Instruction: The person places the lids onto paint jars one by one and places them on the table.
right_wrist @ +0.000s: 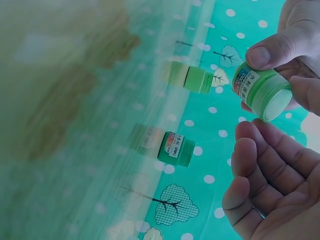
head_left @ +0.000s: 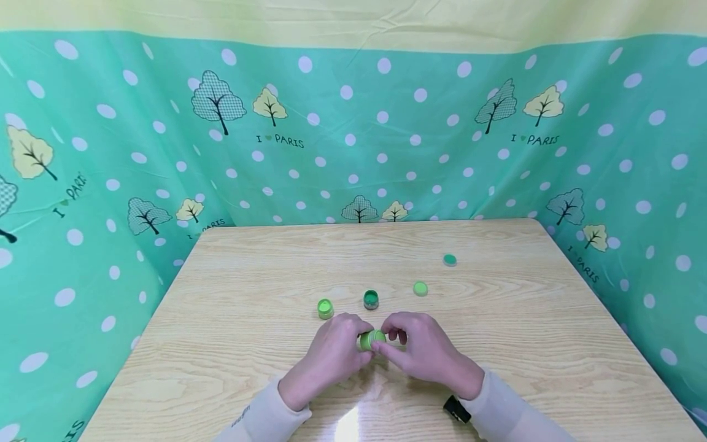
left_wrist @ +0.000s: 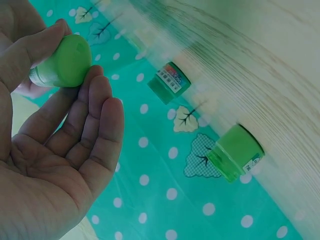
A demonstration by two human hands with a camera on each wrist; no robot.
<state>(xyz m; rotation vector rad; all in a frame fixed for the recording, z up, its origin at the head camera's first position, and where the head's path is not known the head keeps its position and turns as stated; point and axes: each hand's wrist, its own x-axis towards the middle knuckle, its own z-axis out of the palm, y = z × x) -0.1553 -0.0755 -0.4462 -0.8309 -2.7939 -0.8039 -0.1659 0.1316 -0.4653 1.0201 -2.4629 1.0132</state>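
Directions: clock centred on the held jar [right_wrist: 254, 82], 12 pointing to the far edge of the bench [head_left: 248, 270].

Held jar: light green, lying tilted in the air between the hands, its lid end pointing roughly to 3. Left hand [head_left: 336, 347] is pinching the body between thumb and fingers. Right hand [head_left: 424, 345] is pinching the held lid [right_wrist: 278, 104], thumb and fingertip at its edge, other fingers curling loosely below. Lid is apparently sitting on the neck; cannot tell how tightly.

Around it: dark jar [head_left: 371, 299] is standing uncapped at 12, light jar [head_left: 325, 309] uncapped at 10. 2 loose lids are lying between 1 and 2: pale lid [head_left: 420, 288] nearer, dark lid [head_left: 450, 260] farther.

Risks (judgement):
1. Jar is leaning sideways, so runny contents could be spilling onto the right fingers if the lid gives suddenly.
2. Smooth walls could be turning inside the left pinch, lid and body spinning together; a harder squeeze might be popping the jar free.
3. Left knuckles are hovering near the 2 standing jars; a jerk could be tipping either one.
4. The pale lid's colour is closely matching the held lid, inviting a mix-up.
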